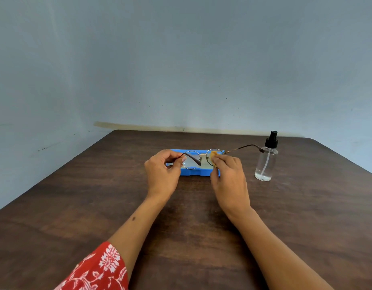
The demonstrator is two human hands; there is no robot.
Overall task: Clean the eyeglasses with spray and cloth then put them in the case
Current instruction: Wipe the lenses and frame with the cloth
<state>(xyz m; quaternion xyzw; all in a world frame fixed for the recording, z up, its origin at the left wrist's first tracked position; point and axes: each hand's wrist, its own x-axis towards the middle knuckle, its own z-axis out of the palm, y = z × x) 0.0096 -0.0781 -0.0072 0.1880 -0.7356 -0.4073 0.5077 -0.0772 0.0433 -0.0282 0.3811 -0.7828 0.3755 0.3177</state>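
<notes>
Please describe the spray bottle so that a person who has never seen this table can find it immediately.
On the brown table, look right of the blue case, beyond the right hand. The bottle stands upright there, apart from the case. It alone is clear plastic with a black spray top.

I count on the table [285, 216]: one pair of glasses [198, 159], one blue case [193, 172], one spray bottle [266, 162], one small yellow cloth [214, 156]. Two hands in view: left hand [163, 173], right hand [230, 178]. One red patterned sleeve [97, 271].
</notes>
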